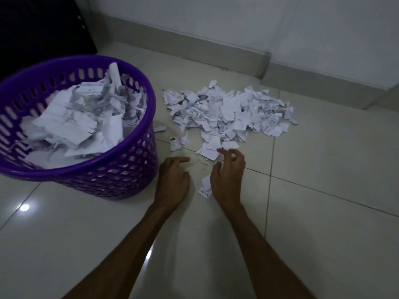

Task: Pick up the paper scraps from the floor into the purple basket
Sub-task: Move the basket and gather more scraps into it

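Glossy pale floor tiles [313, 201] stretch bare to the right and toward the camera. The purple basket [121, 178], slotted plastic, stands left, heaped with torn paper. Paper scraps [226, 111] pile beside it near the skirting; their print is unreadable. Left hand [172, 180] rests loosely open on the tile, holding nothing. Right hand [228, 175], fingers curled, touches the nearest scraps; whether it grips one is unclear.

Dim bluish light, glare spots on glossy floor [24, 207]; soft blur, edges bowed, dark corner upper left
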The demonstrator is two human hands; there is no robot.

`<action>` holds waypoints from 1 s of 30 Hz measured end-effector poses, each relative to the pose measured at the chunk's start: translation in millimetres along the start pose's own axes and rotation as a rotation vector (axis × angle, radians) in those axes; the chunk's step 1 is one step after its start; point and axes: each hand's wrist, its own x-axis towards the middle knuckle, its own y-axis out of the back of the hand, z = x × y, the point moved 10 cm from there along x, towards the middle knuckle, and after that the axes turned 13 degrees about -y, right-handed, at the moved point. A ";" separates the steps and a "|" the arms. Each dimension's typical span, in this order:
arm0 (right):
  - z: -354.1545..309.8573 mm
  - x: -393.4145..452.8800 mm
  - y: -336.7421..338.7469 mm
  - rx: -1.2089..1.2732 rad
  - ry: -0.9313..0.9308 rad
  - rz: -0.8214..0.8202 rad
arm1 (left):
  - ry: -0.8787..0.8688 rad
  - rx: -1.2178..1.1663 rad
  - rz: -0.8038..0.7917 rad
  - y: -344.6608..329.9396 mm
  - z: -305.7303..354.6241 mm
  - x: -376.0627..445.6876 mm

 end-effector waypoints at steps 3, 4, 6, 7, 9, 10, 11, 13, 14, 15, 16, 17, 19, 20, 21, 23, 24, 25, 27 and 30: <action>-14.2 43.7 -25.4 -0.210 0.045 -0.107 | 0.024 0.014 0.042 8.0 -7.9 20.7; -12.0 52.9 -39.4 -0.300 0.043 -0.215 | 0.035 0.015 0.007 3.9 -10.5 27.2; -0.8 60.1 -65.3 -0.449 0.034 -0.416 | 0.088 0.020 -0.078 -7.2 -19.0 37.5; 4.5 58.0 -71.4 -0.501 0.038 -0.476 | 0.126 0.030 -0.120 -12.8 -23.4 39.4; 11.0 47.0 -72.7 -0.525 0.081 -0.480 | 0.174 0.055 -0.173 -20.2 -27.9 38.0; 14.5 39.2 -67.5 -0.498 0.105 -0.443 | 0.161 0.069 -0.177 -23.1 -24.7 36.1; 15.5 27.9 -62.9 -0.450 0.128 -0.408 | 0.133 0.088 -0.171 -21.7 -20.0 33.2; 21.3 -0.4 -50.8 -0.342 0.173 -0.355 | 0.027 0.133 -0.162 -19.9 -6.9 23.4; 21.8 -14.0 -42.3 -0.281 0.211 -0.315 | -0.039 0.151 -0.154 -19.0 -1.9 17.7; 21.3 -25.2 -31.5 -0.214 0.244 -0.270 | -0.087 0.148 -0.140 -18.1 2.3 10.6; 21.9 -32.5 -20.4 -0.141 0.251 -0.232 | -0.105 0.127 -0.113 -16.4 4.1 3.4; 24.1 -36.6 -9.6 -0.071 0.228 -0.199 | -0.095 0.094 -0.078 -13.8 3.6 -3.4; 26.7 -40.9 9.7 0.001 0.170 -0.139 | -0.047 0.052 -0.010 -7.9 0.0 -13.7; 25.4 -42.2 15.3 -0.014 0.164 -0.128 | -0.037 0.051 -0.001 -6.9 -0.9 -16.7; 24.2 -42.5 15.3 -0.054 0.177 -0.149 | -0.036 0.045 -0.015 -8.4 -2.1 -18.0; 24.1 -41.8 2.4 -0.154 0.220 -0.262 | -0.032 0.014 -0.081 -14.1 -6.0 -17.4; 24.1 -40.5 -5.4 -0.184 0.245 -0.313 | -0.022 0.003 -0.123 -17.2 -8.1 -16.6; 23.8 -37.9 -12.9 -0.204 0.266 -0.343 | -0.012 -0.010 -0.160 -19.8 -8.4 -15.8; 23.4 -32.0 -28.8 -0.265 0.291 -0.379 | 0.003 -0.049 -0.186 -20.9 -6.4 -14.7; 20.4 -29.3 -48.2 -0.347 0.347 -0.419 | -0.001 -0.105 -0.186 -21.5 0.5 -14.9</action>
